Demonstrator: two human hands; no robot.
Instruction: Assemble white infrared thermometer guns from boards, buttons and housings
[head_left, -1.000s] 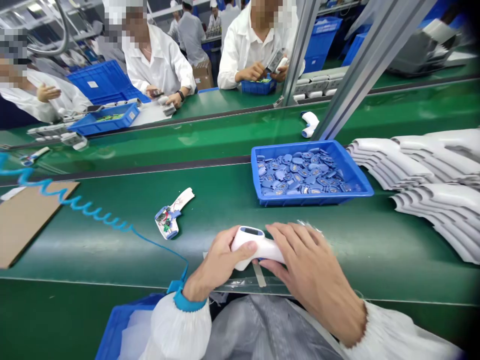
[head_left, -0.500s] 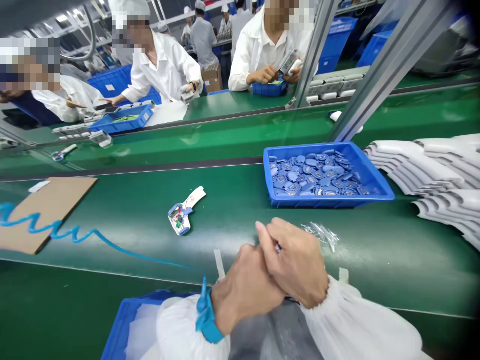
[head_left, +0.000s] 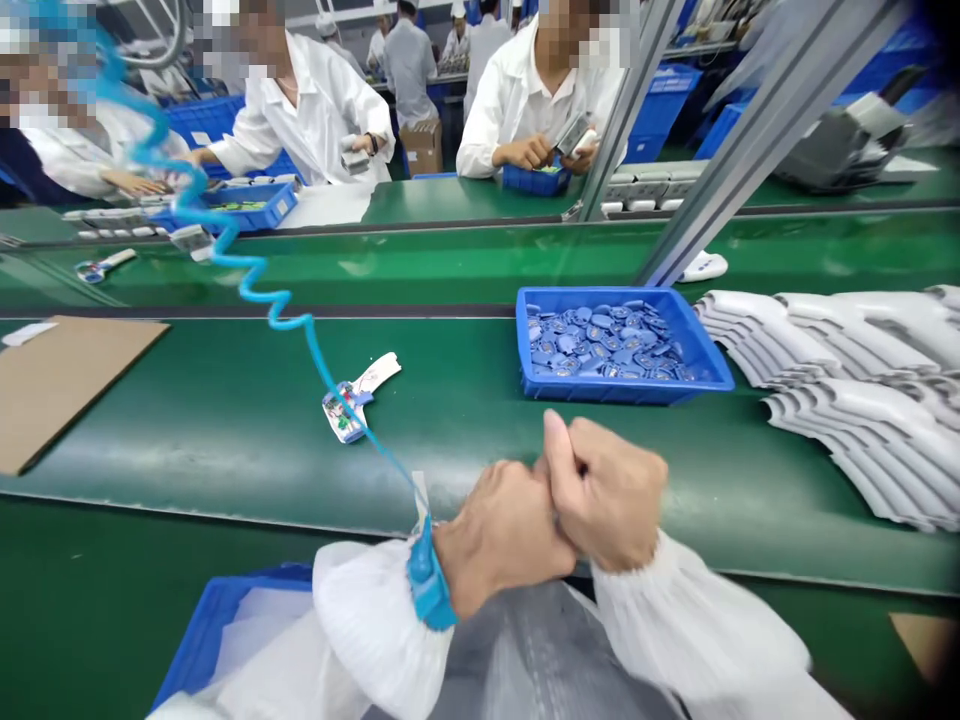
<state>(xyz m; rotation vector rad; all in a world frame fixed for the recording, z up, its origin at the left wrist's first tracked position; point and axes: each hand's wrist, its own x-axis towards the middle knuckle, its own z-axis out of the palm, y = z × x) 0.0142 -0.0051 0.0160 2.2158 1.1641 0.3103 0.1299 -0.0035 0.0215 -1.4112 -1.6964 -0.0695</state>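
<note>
My left hand [head_left: 504,535] and my right hand [head_left: 607,495] are clenched together near the front edge of the green belt [head_left: 225,430]. Both are curled into fists, right thumb up. What they grip is hidden between them. A blue wrist strap [head_left: 429,585] on my left wrist trails a coiled blue cord [head_left: 247,265] up to the left. An opened thermometer half with its circuit board [head_left: 352,400] lies on the belt to the left. A blue tray of small blue parts [head_left: 615,345] stands beyond my hands.
Stacked white thermometer shells [head_left: 847,370] fill the right. A cardboard sheet [head_left: 60,385] lies at the left. A blue bin with clear bags [head_left: 225,640] sits below the belt edge. People in white coats [head_left: 315,110] work across the far belt. A slanted metal post [head_left: 720,170] rises behind the tray.
A second ago both hands held a white thermometer on the belt. They have pulled it back toward me, closing over it, and the blue cord has swung up to the left.
</note>
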